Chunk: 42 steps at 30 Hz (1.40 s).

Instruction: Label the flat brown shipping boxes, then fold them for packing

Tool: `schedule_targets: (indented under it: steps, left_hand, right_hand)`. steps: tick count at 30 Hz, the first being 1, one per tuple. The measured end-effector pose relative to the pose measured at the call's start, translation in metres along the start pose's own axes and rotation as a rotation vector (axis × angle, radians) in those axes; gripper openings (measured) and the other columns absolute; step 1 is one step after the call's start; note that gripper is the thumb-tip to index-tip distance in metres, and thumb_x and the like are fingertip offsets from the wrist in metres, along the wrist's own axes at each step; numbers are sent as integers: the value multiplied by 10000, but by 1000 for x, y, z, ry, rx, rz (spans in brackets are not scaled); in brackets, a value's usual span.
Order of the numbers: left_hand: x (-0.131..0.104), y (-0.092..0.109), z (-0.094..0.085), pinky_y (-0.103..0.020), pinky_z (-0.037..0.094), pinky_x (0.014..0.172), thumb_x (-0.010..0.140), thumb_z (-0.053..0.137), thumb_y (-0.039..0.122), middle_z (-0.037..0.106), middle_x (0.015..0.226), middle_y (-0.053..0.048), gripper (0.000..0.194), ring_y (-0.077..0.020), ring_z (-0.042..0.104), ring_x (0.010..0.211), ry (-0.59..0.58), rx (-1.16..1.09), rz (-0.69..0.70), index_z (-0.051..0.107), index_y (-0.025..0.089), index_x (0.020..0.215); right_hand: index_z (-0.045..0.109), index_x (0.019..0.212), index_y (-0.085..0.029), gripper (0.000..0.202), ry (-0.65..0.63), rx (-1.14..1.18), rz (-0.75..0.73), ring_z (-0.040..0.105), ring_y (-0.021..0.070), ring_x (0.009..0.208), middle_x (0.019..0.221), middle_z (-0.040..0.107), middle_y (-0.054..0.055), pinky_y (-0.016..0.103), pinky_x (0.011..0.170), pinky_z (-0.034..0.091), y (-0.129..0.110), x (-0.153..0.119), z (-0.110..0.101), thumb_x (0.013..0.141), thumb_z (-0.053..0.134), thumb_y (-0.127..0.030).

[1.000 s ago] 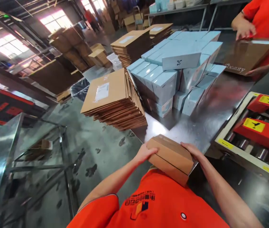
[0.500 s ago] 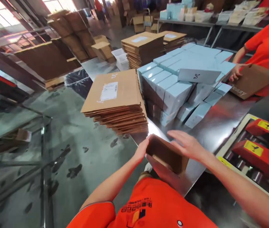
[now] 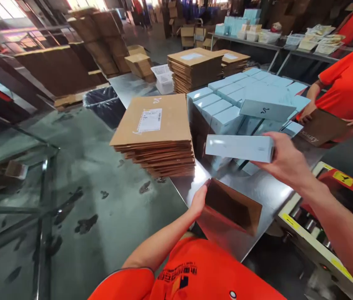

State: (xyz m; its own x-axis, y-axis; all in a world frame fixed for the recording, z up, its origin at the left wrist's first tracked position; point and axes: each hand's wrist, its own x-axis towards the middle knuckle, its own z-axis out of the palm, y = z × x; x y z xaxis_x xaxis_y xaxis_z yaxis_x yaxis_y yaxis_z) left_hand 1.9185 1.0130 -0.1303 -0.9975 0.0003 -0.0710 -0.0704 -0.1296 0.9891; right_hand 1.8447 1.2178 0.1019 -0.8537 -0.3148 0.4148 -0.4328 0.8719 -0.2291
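Note:
My right hand [image 3: 284, 160] grips one end of a pale blue box [image 3: 237, 146], held level above the metal table [image 3: 270, 185]. Just below it, a brown cardboard carton [image 3: 232, 206] stands with its top open, its inside dark. My left hand [image 3: 200, 196] is closed on the carton's left edge, thumb at the rim. Behind the held box, many pale blue boxes [image 3: 223, 112] are stacked in rows, and one with a black squiggle mark [image 3: 265, 110] lies tilted on them. Left of these sits a stack of flat brown cardboard [image 3: 156, 121] with a white label.
At right, a co-worker's hands hold a brown carton [image 3: 318, 125]. A roller machine [image 3: 316, 221] with red parts stands near my right arm. White baskets [image 3: 164, 79] and more flat cardboard [image 3: 192, 66] lie farther back. A metal frame [image 3: 43, 216] is on the left floor.
My right hand has left the open carton and now holds a pale blue box above it. The left hand stays on the carton. The co-worker's carton is tilted differently.

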Motion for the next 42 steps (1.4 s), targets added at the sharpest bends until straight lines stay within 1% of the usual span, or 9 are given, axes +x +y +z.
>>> schedule_targets:
  steps: [5, 10, 14, 20, 26, 30, 33, 37, 42]
  left_hand:
    - [6, -9, 9, -459, 324, 1198, 1002, 319, 482, 659, 1331, -66, 525, -291, 535, 1318, 44, 10, -119, 668, 176, 1248]
    - [7, -2, 15, -370, 364, 1151, 996, 349, 439, 619, 1375, -50, 446, -226, 534, 1308, 153, 43, -90, 625, 228, 1277]
    - [-10, 8, 22, -382, 415, 1077, 952, 451, 406, 693, 1167, -80, 324, -241, 595, 1165, 222, 261, 58, 684, 213, 1069]
    - [-49, 14, 20, -475, 253, 1199, 893, 589, 404, 714, 1169, -77, 221, -296, 556, 1209, -389, 560, 309, 767, 275, 920]
    - [-8, 10, 24, -431, 446, 1037, 623, 851, 451, 515, 1401, -173, 927, -305, 578, 1157, -102, 495, -11, 471, 186, 1426]
    - [19, -5, 31, -424, 498, 971, 690, 778, 530, 639, 1262, -137, 791, -289, 635, 1094, -252, 282, -309, 525, 210, 1368]
    - [14, -18, 26, -421, 567, 800, 777, 656, 616, 693, 1190, -96, 692, -277, 671, 1004, -390, 144, -514, 516, 271, 1360]
    - [1, -27, 23, -391, 584, 713, 830, 579, 603, 622, 1325, -113, 651, -300, 641, 1098, -294, 120, -562, 462, 302, 1395]
    - [10, -30, 67, -441, 611, 752, 864, 506, 657, 503, 1463, -122, 696, -307, 600, 1181, -204, 89, -530, 366, 302, 1446]
  right_hand:
    - [505, 1256, -307, 754, 26, 432, 515, 652, 354, 980, 1098, 652, 76, 491, 774, 599, 19, -147, 8, 624, 756, -633]
    - [473, 1345, -253, 813, -141, 464, 599, 669, 293, 944, 1278, 602, 138, 418, 701, 616, 61, -234, 51, 680, 731, -642]
    - [275, 1529, -268, 972, -149, 500, 493, 560, 333, 1249, 1570, 337, 161, 454, 889, 593, 84, -244, 82, 738, 709, -628]
    - [370, 1505, -224, 863, -59, 321, 247, 406, 361, 1410, 1569, 364, 172, 578, 1151, 358, 102, -225, 127, 801, 671, -624]
    - [595, 1369, -302, 619, -326, 416, 238, 238, 351, 1493, 1596, 356, 61, 633, 1179, 243, 133, -247, 123, 923, 407, -687]
    - [614, 1345, -357, 590, -324, 655, 406, 348, 298, 1456, 1627, 274, -8, 535, 1125, 392, 124, -252, 120, 981, 255, -652]
    - [638, 1318, -320, 570, -216, 670, 446, 351, 312, 1454, 1622, 296, 39, 529, 1152, 351, 107, -250, 129, 913, 457, -678]
    - [598, 1349, -306, 580, 15, 760, 543, 393, 296, 1434, 1592, 364, 70, 506, 1145, 376, 110, -255, 153, 862, 587, -622]
    - [504, 1413, -231, 637, 397, 543, 855, 530, 339, 1310, 1424, 540, 162, 621, 1063, 418, 126, -295, 200, 916, 458, -626]
